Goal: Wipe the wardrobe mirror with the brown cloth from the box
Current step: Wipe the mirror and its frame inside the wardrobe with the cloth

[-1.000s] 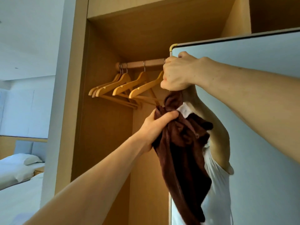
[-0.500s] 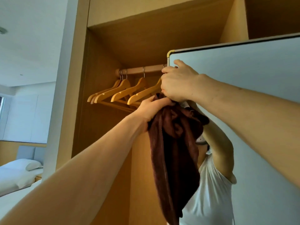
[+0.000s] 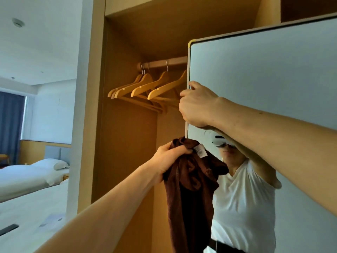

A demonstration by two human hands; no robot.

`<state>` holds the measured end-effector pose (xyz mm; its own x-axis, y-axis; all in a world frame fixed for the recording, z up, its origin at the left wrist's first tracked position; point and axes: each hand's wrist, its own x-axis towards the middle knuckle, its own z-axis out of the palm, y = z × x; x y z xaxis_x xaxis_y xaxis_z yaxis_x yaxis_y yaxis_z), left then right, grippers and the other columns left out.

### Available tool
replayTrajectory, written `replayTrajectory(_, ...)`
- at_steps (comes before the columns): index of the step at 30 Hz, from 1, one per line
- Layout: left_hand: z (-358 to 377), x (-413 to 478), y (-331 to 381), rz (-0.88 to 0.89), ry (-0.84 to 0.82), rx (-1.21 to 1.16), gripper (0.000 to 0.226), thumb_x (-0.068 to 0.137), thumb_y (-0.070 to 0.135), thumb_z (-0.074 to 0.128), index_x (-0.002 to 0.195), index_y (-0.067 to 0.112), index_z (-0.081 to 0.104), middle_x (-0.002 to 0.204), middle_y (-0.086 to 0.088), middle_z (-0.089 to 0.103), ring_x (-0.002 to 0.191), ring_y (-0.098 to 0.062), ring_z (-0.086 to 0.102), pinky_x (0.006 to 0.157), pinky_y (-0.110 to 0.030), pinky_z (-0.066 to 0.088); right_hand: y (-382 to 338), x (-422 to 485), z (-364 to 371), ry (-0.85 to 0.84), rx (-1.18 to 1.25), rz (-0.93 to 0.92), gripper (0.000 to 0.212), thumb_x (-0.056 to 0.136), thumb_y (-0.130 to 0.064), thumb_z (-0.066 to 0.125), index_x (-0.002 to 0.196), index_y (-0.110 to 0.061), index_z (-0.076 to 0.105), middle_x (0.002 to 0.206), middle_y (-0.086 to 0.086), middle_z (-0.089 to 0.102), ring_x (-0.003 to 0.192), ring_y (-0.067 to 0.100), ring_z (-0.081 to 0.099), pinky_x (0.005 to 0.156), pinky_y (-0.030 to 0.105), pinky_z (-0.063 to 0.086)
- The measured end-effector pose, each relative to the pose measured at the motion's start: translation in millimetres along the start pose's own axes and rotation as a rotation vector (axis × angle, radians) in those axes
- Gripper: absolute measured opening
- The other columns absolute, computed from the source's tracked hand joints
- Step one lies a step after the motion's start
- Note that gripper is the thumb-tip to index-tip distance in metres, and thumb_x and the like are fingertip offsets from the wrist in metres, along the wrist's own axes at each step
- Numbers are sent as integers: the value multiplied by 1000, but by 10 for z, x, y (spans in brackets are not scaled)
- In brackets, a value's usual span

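The wardrobe mirror [image 3: 264, 70] is a framed door panel filling the right of the view, with a person in a white T-shirt reflected in it. A brown cloth [image 3: 191, 189] with a small white label hangs bunched in front of the mirror's left edge. My left hand [image 3: 171, 157] grips the cloth at its top. My right hand [image 3: 198, 105] is above the cloth, with its fingers curled round the mirror's left edge and the thumb on the glass side. The cloth's lower end runs out of the frame.
Several wooden hangers [image 3: 145, 88] hang on a rail [image 3: 164, 63] inside the open wardrobe, just left of the mirror edge. Two white beds [image 3: 27, 172] stand in the room at far left, with a blue curtain [image 3: 11, 125] behind.
My right hand has let go of the cloth's top and now holds the mirror edge. My left hand has brought the bunched cloth down, away from the right hand.
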<state>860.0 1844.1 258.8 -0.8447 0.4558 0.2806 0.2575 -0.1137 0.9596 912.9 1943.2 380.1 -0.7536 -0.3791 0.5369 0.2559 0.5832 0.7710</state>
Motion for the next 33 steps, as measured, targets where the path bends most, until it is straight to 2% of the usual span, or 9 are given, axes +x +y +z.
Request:
replayTrajectory(4, 36, -148, 162, 68, 57, 83, 23, 81, 17, 71, 103, 19, 64, 101, -9, 71, 91, -24, 69, 79, -35, 58, -244, -196, -35, -97, 11, -140, 11, 92, -20, 52, 94, -15, 61, 111, 10, 64, 121, 28, 49, 117, 49, 6)
replayTrajectory(6, 55, -206, 268, 102, 78, 97, 15, 83, 19, 69, 96, 22, 61, 97, -5, 70, 86, -19, 69, 68, -28, 57, -280, -273, -12, -75, -3, -170, 18, 93, -21, 51, 102, -13, 64, 115, 11, 63, 122, 29, 47, 117, 50, 7)
replayTrajectory(8, 102, -240, 275, 108, 113, 88, 15, 85, 22, 68, 98, 21, 61, 97, -4, 69, 85, -17, 69, 64, -25, 57, -279, -331, 19, -42, -17, -174, 24, 95, -22, 48, 110, -11, 64, 121, 12, 60, 125, 30, 43, 116, 50, 11)
replayTrajectory(11, 161, -242, 101, 74, 164, 59, 32, 82, 27, 70, 111, 19, 61, 105, -8, 70, 92, -23, 70, 80, -34, 58, -301, -402, 53, -25, -18, -177, 24, 94, -22, 51, 113, -12, 62, 123, 11, 58, 123, 29, 43, 114, 50, 19)
replayTrajectory(14, 195, -331, -227, 17, 213, 46, 28, 78, 28, 71, 105, 22, 64, 105, -8, 70, 94, -25, 68, 87, -42, 56, -336, -479, 78, -23, -41, -189, 27, 92, -18, 51, 117, -13, 58, 127, 11, 53, 125, 28, 40, 111, 50, 22)
replayTrajectory(19, 292, -666, -1072, -110, 260, -30, 25, 79, 21, 71, 104, 20, 65, 103, -11, 70, 93, -26, 68, 81, -39, 57, -348, -542, 149, 9, -66, -150, 31, 88, -11, 55, 119, -14, 57, 130, 10, 50, 127, 27, 38, 111, 52, 22)
replayTrajectory(22, 333, -798, -1318, -155, 286, -63, 25, 80, 21, 70, 105, 22, 65, 103, -11, 70, 93, -26, 68, 80, -38, 58, -397, -566, 159, 9, -74, -149, 30, 87, -11, 57, 116, -13, 58, 127, 12, 52, 126, 29, 39, 110, 54, 19)
replayTrajectory(27, 339, -742, -1157, -90, 322, 35, 27, 79, 20, 71, 105, 21, 68, 98, -7, 70, 88, -23, 68, 77, -36, 59, -642, -729, 168, 2, -116, -207, 15, 87, -11, 56, 99, -13, 64, 107, 12, 64, 115, 31, 50, 112, 54, 14)
replayTrajectory(33, 385, -683, -949, 12, 359, -3, 11, 84, 24, 68, 94, 24, 64, 96, -5, 70, 90, -20, 68, 77, -33, 58, -1028, -1071, 307, -86, -60, -394, 28, 97, -26, 41, 116, -18, 60, 124, 6, 58, 125, 27, 42, 114, 51, 11)
